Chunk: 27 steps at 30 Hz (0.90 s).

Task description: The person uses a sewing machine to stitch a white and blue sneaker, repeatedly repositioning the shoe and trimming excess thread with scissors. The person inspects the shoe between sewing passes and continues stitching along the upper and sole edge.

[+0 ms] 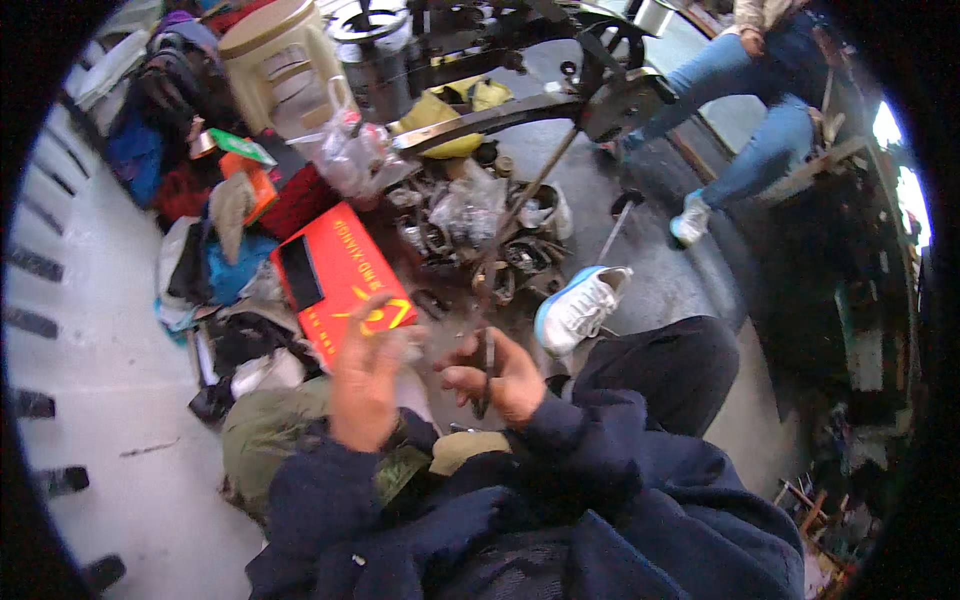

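Observation:
My left hand (365,385) is raised in front of me with its back to the camera and the fingers partly curled. It lies over the lower corner of a red cardboard box (340,275), and I cannot tell whether it holds anything. Just to the right, my right hand (500,375) grips a thin dark metal rod (488,375) that stands upright between the fingers. Both dark blue sleeves come in from below. My bent knee in dark trousers (665,370) and a white shoe (580,305) show to the right.
A heap of metal parts and plastic bags (470,225) lies on the floor ahead. A beige plastic stool (280,65), clothes and bags (215,230) crowd the left. Another person in blue jeans (745,110) stands at the upper right beside a dark metal machine frame (560,100).

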Available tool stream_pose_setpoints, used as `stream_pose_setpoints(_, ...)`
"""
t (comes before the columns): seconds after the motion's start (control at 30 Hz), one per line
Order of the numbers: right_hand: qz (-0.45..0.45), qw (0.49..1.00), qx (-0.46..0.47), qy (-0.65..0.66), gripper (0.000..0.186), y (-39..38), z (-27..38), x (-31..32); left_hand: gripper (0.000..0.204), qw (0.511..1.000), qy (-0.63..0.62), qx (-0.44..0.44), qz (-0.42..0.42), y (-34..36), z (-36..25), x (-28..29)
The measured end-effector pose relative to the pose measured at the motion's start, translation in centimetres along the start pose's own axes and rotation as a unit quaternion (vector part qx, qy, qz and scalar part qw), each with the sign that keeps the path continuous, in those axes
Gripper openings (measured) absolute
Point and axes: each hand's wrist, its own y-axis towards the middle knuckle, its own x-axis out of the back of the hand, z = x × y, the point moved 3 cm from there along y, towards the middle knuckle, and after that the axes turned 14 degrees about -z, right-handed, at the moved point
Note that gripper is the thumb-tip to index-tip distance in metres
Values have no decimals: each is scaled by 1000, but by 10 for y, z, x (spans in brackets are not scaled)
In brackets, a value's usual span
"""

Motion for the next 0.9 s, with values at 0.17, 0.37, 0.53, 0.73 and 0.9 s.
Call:
stream_pose_setpoints(0.17,-66,997,18,35,30,-28,-1,17,44,992,-109,58,27,-57,21,-57)
stream_pose_setpoints(0.37,-63,996,56,31,30,-42,-15,47,33,977,-153,143,33,-79,32,-55)
stream_pose_setpoints(0.53,-65,998,21,19,28,-46,-18,58,17,984,-108,140,24,-79,36,-58)
stream_pose_setpoints(0.73,91,995,-20,-35,59,-65,-33,51,11,930,-305,172,-112,-73,32,-54)
stream_pose_setpoints(0.9,125,975,51,-177,55,-73,-40,46,12,930,-301,133,-164,-70,32,-50)
